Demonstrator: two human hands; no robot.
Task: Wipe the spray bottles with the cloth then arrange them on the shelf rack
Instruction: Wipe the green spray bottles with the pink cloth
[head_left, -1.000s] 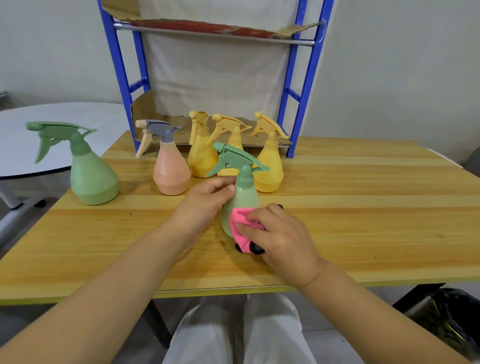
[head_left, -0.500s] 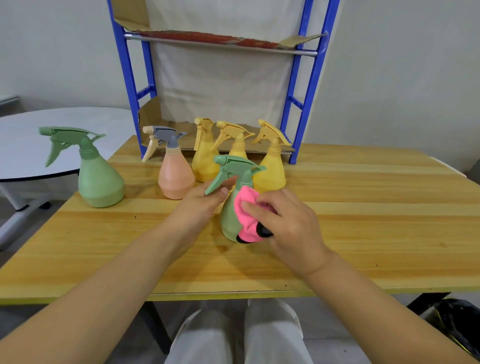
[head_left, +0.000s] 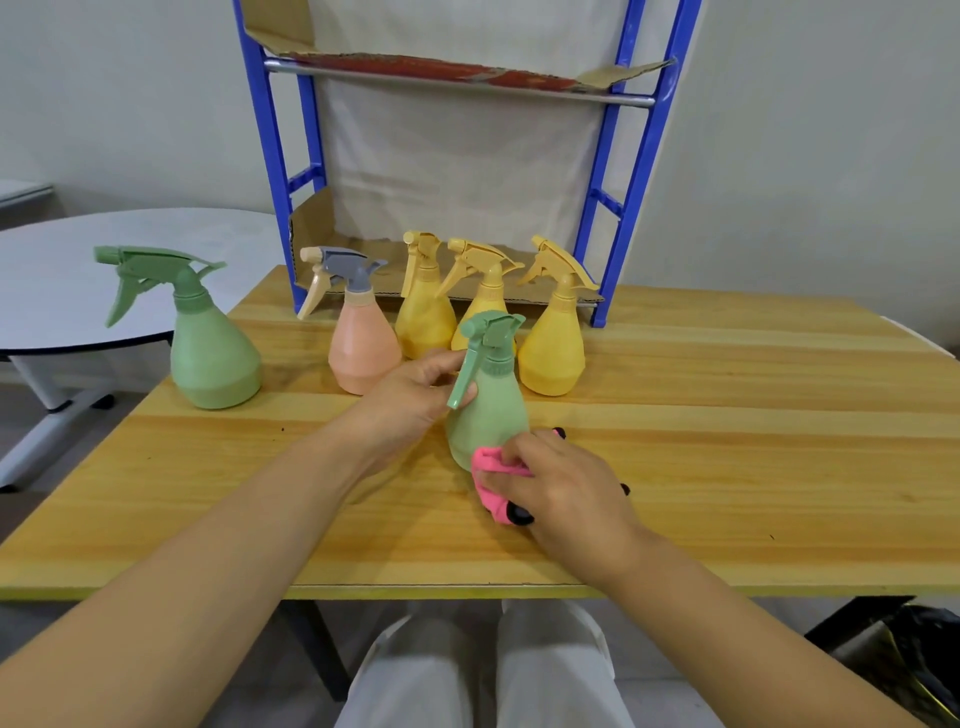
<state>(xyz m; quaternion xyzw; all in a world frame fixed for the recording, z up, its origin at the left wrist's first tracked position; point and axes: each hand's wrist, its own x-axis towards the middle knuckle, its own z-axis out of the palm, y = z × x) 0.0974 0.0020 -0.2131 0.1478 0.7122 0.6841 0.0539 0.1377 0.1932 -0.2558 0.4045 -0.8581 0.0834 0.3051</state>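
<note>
A small green spray bottle (head_left: 491, 410) stands on the wooden table (head_left: 727, 467) in front of me. My left hand (head_left: 415, 395) grips its neck and trigger from the left. My right hand (head_left: 561, 488) holds a pink cloth (head_left: 491, 480) against the bottle's lower front. Behind stand a pink bottle with a grey trigger (head_left: 361, 348) and three yellow bottles (head_left: 553, 343). A larger green bottle (head_left: 210, 353) stands at the left. The blue shelf rack (head_left: 636, 171) rises at the table's back, lined with cardboard.
A white round table (head_left: 78, 280) stands to the left of the wooden one. The wall is close behind the rack. A dark bag (head_left: 914, 654) lies on the floor at the lower right. My knees show under the table's front edge.
The small green bottle has turned so its trigger now points toward me. My right hand with the cloth has slid from the bottle's middle down to its base.
</note>
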